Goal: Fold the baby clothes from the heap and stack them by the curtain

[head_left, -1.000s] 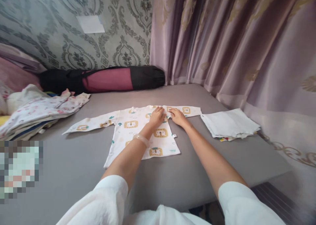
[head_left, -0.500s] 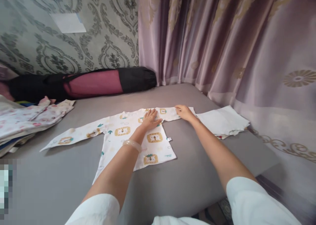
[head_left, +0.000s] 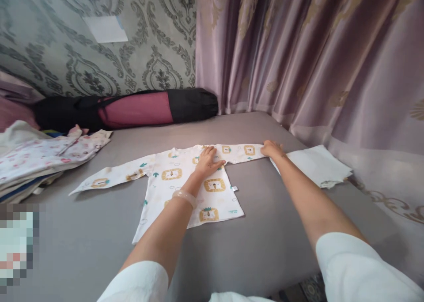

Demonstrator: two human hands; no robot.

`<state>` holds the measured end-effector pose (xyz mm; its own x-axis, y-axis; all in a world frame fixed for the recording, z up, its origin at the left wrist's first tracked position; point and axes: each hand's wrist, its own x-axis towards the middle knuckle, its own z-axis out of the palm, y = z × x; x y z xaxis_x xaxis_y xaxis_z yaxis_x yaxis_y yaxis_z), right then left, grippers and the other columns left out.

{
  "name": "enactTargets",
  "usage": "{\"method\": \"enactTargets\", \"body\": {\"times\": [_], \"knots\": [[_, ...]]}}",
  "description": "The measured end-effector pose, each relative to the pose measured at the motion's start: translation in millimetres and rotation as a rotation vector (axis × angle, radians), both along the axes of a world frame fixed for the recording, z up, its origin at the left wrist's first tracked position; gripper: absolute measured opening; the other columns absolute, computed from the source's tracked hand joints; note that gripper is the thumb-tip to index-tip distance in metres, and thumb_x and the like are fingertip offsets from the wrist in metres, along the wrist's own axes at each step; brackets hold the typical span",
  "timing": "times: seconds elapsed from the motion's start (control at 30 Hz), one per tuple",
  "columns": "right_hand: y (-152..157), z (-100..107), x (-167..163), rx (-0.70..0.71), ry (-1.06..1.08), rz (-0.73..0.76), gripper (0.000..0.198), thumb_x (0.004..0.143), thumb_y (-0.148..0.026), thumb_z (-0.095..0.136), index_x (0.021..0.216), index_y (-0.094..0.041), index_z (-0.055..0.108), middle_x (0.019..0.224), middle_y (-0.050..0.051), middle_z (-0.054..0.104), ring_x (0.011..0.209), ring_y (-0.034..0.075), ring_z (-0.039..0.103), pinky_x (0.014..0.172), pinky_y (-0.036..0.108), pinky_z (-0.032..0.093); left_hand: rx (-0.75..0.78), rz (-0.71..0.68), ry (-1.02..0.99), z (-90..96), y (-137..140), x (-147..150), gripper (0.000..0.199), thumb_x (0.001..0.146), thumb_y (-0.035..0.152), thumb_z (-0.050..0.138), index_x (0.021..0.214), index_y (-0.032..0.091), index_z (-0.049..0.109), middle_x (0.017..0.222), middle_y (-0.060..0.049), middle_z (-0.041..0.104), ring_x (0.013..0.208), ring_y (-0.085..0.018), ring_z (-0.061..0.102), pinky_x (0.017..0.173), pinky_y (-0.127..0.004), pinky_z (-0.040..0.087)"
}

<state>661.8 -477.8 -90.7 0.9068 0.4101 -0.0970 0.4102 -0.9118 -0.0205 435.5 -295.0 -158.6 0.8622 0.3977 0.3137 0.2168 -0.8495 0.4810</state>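
A small white long-sleeved shirt [head_left: 185, 191] with a lion-face print lies spread on the grey bed, both sleeves stretched out sideways. My left hand [head_left: 208, 160] rests flat on it near the right-hand shoulder, its thumb apart from the fingers. At the cuff end of the right-hand sleeve, my right hand [head_left: 272, 149] has its fingers closed on the fabric; the fingertips are partly hidden. Just beyond that hand lies a folded white cloth [head_left: 311, 165]. My left forearm covers part of the shirt's front.
A pile of folded clothes [head_left: 43, 160] sits at the left. Along the wall lies a long black and maroon bag [head_left: 139, 110]. Purple curtains [head_left: 298, 50] hang behind the grey bed [head_left: 265, 240]. A blurred pale patch [head_left: 16, 244] fills the lower left corner.
My right hand has moved right along the sleeve to its cuff, uncovering a second lion face there. The left hand stays on the shoulder. The view has shifted slightly left.
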Motion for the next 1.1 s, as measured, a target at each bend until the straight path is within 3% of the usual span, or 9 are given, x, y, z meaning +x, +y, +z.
{"method": "enactTargets", "body": {"times": [0.2,0.3,0.43,0.57,0.67,0.73,0.9,1.1], "knots": [[3,5,2,-0.036,0.011,-0.04,0.034,0.079,-0.014,0.059,0.111,-0.011,0.069,0.118,0.022,0.065,0.117,0.032,0.059,0.099,0.049,0.041,-0.014,-0.011,-0.035,-1.4,3,1,0.05,0.08,0.042,0.067,0.122,0.015,0.06,0.135,-0.015,0.057,0.131,-0.029,0.048,0.113,-0.045,0.034],[3,10,3,0.03,-0.004,0.004,0.025,0.081,-0.021,0.062,0.102,-0.013,0.072,0.112,0.02,0.068,0.112,0.031,0.062,0.098,0.047,0.043,-0.022,-0.002,-0.021,-2.5,2,2,0.051,0.079,0.042,0.068,0.123,0.017,0.06,0.136,-0.014,0.056,0.132,-0.03,0.046,0.114,-0.047,0.034],[6,21,5,0.35,-0.028,0.018,0.025,0.085,-0.029,0.061,0.1,-0.011,0.07,0.103,0.018,0.07,0.102,0.029,0.065,0.088,0.039,0.049,-0.022,-0.001,0.0,-0.9,0,1,0.055,0.08,0.044,0.067,0.126,0.016,0.059,0.139,-0.015,0.054,0.135,-0.03,0.043,0.115,-0.045,0.032],[15,39,3,0.821,0.003,-0.029,0.022,0.087,-0.027,0.059,0.102,-0.012,0.065,0.092,0.013,0.069,0.079,0.022,0.067,0.071,0.035,0.055,-0.038,-0.001,0.043,3.4,-2,-2,0.057,0.083,0.046,0.063,0.131,0.017,0.054,0.145,-0.013,0.05,0.14,-0.032,0.036,0.116,-0.046,0.029],[26,55,-6,1.154,0.142,-0.068,0.015,0.087,-0.023,0.058,0.098,-0.014,0.063,0.079,0.005,0.066,0.056,0.014,0.06,0.049,0.027,0.05,-0.046,-0.011,0.067,6.7,-4,-4,0.059,0.085,0.048,0.06,0.135,0.018,0.051,0.148,-0.012,0.046,0.142,-0.032,0.032,0.117,-0.046,0.027],[35,66,-14,1.303,0.22,-0.097,0.01,0.086,-0.022,0.06,0.092,-0.014,0.062,0.069,0.0,0.063,0.049,0.011,0.056,0.04,0.021,0.043,-0.047,-0.01,0.085,8.6,-5,-4,0.06,0.087,0.049,0.058,0.138,0.018,0.047,0.15,-0.012,0.043,0.143,-0.032,0.029,0.117,-0.047,0.025],[53,85,-39,1.491,0.372,-0.058,0.016,0.085,-0.029,0.066,0.078,-0.015,0.06,0.06,-0.001,0.06,0.047,0.01,0.055,0.033,0.015,0.032,-0.036,-0.016,0.15,11.4,-8,-3,0.064,0.091,0.05,0.05,0.145,0.018,0.039,0.155,-0.013,0.036,0.146,-0.032,0.023,0.118,-0.049,0.021],[73,89,-71,1.542,0.411,0.1,0.024,0.084,-0.038,0.068,0.076,-0.017,0.06,0.058,-0.002,0.058,0.048,0.011,0.056,0.035,0.016,0.035,-0.054,-0.013,0.225,12.2,-8,1,0.068,0.091,0.055,0.046,0.148,0.021,0.032,0.158,-0.013,0.029,0.148,-0.032,0.018,0.118,-0.05,0.018]]}}
